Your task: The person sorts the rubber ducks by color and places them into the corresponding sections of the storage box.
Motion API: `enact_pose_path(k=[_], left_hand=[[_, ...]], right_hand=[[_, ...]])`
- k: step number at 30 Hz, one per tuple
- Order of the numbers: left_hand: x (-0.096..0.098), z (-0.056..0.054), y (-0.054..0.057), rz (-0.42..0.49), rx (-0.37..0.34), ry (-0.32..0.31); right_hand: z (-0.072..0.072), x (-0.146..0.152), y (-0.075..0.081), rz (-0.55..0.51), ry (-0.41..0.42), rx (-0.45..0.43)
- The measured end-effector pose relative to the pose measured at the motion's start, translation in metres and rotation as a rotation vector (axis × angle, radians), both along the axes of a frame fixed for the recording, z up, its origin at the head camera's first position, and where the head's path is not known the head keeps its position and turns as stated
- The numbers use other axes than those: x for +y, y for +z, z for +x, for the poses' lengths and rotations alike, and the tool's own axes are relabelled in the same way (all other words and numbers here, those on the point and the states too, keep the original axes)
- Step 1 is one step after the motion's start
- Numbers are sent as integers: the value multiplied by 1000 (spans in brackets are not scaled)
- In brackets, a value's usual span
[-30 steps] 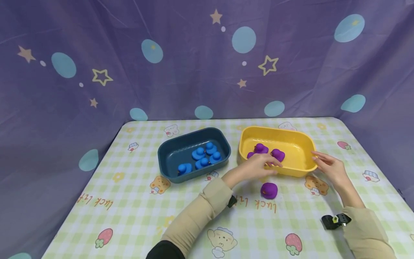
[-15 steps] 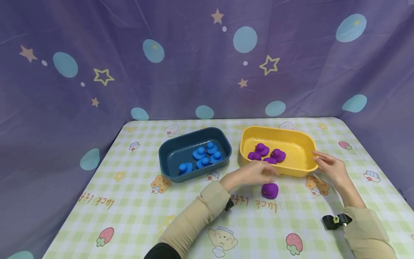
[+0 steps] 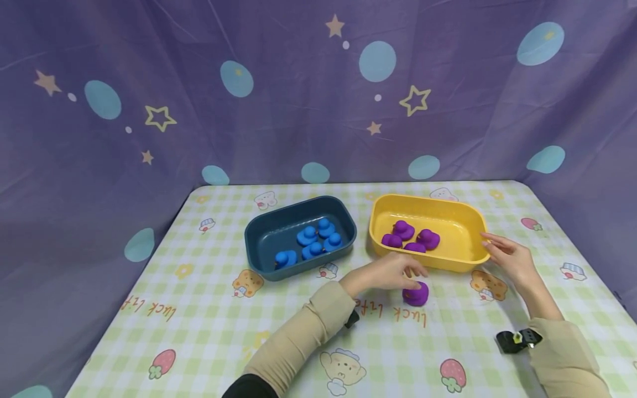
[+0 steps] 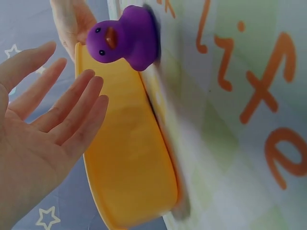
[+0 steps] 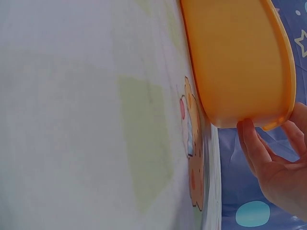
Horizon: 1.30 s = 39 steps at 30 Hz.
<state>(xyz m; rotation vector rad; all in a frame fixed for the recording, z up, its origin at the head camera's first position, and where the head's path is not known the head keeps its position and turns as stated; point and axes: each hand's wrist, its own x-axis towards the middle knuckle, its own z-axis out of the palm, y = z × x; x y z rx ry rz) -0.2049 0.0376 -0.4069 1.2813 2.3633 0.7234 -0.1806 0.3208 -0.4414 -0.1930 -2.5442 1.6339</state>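
Note:
A purple rubber duck (image 3: 416,294) sits on the tablecloth in front of a yellow tub (image 3: 458,263). My left hand (image 3: 387,272) hovers beside the duck, thumb tip right at its top in the head view. Its fingers look loosely spread and hold nothing; in the left wrist view the duck (image 4: 125,39) stands beyond the fingertips. My right hand (image 3: 511,260) holds the tub's right end at the rim, with fingertips (image 5: 248,125) against the outer wall in the right wrist view. Several purple ducks (image 3: 428,239) lie inside the tub.
A dark blue tub (image 3: 259,232) with several blue ducks (image 3: 312,250) stands to the left of the yellow one. Checked cloth with printed figures covers the table (image 3: 199,342). A purple starred curtain (image 3: 298,99) hangs behind.
My left hand has drawn back from over the yellow tub, down toward the duck on the cloth. The purple ducks in the tub show more fully. My right hand has stayed at the rim.

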Motion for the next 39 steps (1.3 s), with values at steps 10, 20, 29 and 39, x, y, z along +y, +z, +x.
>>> enact_pose_path(k=[10,20,29,39], left_hand=[[0,0,-8,-51,-18,-5],[2,0,-12,-70,-18,-18],[3,0,-15,-97,13,-20],[5,2,-18,-125,34,-22]], right_hand=[[-1,1,-1,24,-7,-29],[-1,1,-2,16,-3,-9],[-2,1,0,40,-2,-37],[-1,0,0,49,-3,-33]])
